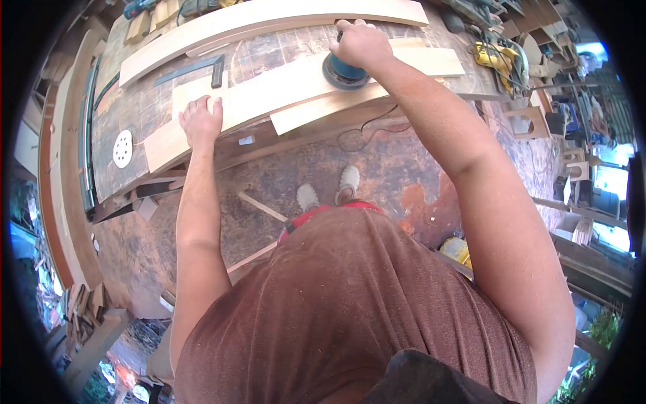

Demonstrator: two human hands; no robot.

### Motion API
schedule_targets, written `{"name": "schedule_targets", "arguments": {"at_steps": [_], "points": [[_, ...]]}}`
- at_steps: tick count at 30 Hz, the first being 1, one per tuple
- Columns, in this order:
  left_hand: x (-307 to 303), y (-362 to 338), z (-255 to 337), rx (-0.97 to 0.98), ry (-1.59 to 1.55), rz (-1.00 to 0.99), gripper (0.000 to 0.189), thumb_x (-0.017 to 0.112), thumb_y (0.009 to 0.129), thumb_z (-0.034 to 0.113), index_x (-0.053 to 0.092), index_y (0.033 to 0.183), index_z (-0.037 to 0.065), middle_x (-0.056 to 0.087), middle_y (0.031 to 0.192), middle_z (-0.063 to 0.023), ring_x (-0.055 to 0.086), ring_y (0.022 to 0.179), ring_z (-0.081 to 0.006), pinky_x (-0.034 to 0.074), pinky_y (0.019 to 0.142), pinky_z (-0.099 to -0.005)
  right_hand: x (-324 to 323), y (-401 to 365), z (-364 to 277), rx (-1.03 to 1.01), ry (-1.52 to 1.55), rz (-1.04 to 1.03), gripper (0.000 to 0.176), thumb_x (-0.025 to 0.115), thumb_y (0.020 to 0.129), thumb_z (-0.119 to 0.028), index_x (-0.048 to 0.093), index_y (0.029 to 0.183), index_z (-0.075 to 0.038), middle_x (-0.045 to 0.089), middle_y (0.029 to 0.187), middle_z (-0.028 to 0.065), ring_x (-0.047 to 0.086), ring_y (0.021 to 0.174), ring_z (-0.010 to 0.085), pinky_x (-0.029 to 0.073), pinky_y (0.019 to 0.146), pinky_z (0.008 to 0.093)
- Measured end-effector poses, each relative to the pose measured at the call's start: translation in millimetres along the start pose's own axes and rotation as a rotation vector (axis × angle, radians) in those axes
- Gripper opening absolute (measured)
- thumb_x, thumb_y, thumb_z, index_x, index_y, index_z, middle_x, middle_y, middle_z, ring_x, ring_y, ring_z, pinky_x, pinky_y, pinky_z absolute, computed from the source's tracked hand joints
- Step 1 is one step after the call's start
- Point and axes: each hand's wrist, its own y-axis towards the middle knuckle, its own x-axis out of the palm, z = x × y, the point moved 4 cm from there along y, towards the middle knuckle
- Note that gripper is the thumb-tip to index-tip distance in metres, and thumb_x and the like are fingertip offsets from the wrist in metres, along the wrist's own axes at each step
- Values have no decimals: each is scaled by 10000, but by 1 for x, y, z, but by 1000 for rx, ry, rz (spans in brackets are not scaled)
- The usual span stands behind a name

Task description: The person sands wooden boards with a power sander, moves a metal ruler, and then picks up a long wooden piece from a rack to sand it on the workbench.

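Note:
My right hand (363, 46) is wrapped round the top of a blue orbital sander (346, 71), whose pad rests on a pale wooden board (276, 87). Farther left, my left hand (202, 122) lies on the same board near its front edge, fingers stretched out. Just beyond that hand is a try square (192, 69) with a dark blade and stock. A thinner pale board (303, 114) pokes out from under the near edge of the sanded one. The sander's underside is hidden.
A long pale plank (256, 30) lies across the back of the workbench (114, 141). On the left is a white perforated sanding disc (122, 149). A yellow power saw (496, 64) sits at the right end. Cable and a wood strip (262, 206) are below.

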Motion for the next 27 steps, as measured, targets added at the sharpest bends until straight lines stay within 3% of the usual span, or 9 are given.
{"name": "schedule_targets", "arguments": {"at_steps": [5, 9, 15, 17, 27], "points": [[0, 1, 1, -7, 7, -10, 533, 528, 987, 526, 661, 1324, 135, 629, 1337, -145, 513, 1345, -306, 227, 1222, -537, -2, -3, 26, 49, -37, -27, 587, 602, 963, -528, 568, 1420, -160, 607, 1362, 179, 612, 1260, 322, 520, 1040, 454], [-1, 0, 1, -4, 12, -1, 534, 533, 984, 523, 663, 1320, 129, 632, 1331, -145, 518, 1341, -310, 231, 1219, -533, 0, -2, 49, 44, -53, 53, 510, 597, 949, -469, 617, 1357, -162, 661, 1273, 197, 652, 1185, 345, 539, 988, 468], [1, 1, -1, -10, -5, 2, 528, 537, 979, 529, 670, 1310, 140, 637, 1324, -142, 522, 1337, -309, 235, 1216, -532, 1, 0, 81, 121, -33, 56, 507, 608, 939, -482, 622, 1346, -180, 655, 1290, 207, 648, 1192, 362, 532, 987, 482], [2, 1, -1, -7, 0, 1, 527, 538, 978, 530, 671, 1309, 142, 638, 1323, -141, 523, 1336, -307, 235, 1217, -531, -3, -1, 90, 182, -69, -45, 544, 565, 975, -491, 564, 1429, -192, 611, 1376, 166, 619, 1256, 315, 523, 1032, 460], [-1, 0, 1, -3, 7, 11, 516, 548, 976, 521, 675, 1300, 139, 639, 1317, -138, 529, 1325, -305, 235, 1219, -526, 7, 8, 163, 293, -64, -49, 554, 568, 968, -480, 550, 1452, -212, 634, 1378, 155, 640, 1237, 312, 516, 1038, 449]]}}
